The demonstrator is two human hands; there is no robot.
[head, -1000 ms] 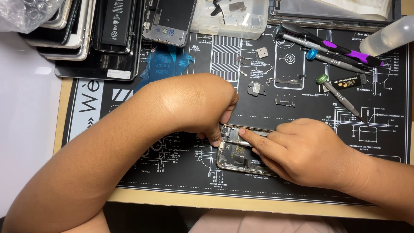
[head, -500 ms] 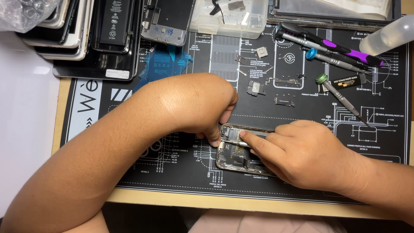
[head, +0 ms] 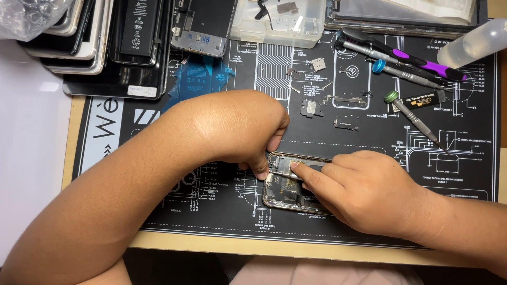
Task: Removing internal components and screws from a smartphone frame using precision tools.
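Phone frame (head: 288, 184), one of it, opened, lies on the black mat (head: 211, 211) on the desk, its long axis running left to right. Left hand (head: 237, 126) pinches its left end from above; right hand (head: 369, 195), from the right, grasps a thin metal tool (head: 285, 174) over it. Three screwdrivers (head: 412, 113) lie well apart, upper right.

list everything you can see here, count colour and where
opened phone frame: 1, silver, mat centre, under both hands
metal tool: 1, silver, across the frame
repair mat: 1, black with white diagrams, on the table
screwdrivers: 3, purple, blue and green caps, mat top right
small loose parts: several, grey, mid mat
parts tray: 1, clear, top centre
stacked phone parts: several, dark, top left
bottle: 1, clear, top right
left hand: steadying the frame
right hand: holding the tool
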